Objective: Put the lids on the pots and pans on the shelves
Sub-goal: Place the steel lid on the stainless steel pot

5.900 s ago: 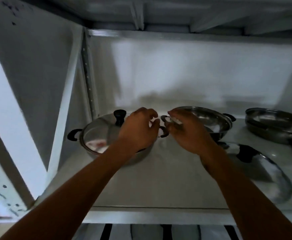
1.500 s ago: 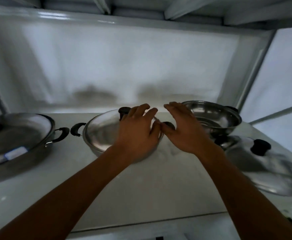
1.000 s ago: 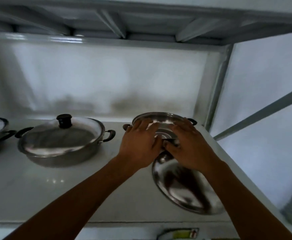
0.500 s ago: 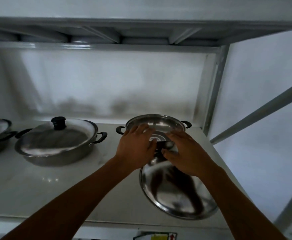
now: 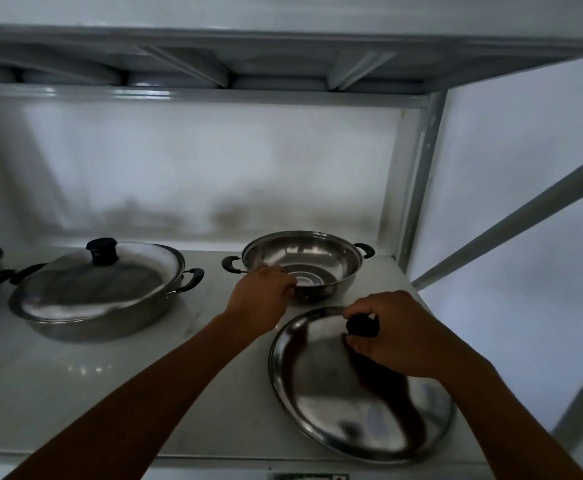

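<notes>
While the left grip (image 5: 262,296) clasps the pot (image 5: 300,263) rim, the right grip (image 5: 392,336) clamps the lid (image 5: 352,403) knob.

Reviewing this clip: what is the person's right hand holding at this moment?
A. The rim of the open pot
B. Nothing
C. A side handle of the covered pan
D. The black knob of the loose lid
D: the right hand is closed around the black knob of the loose lid, while the left hand is at the open pot.
</notes>
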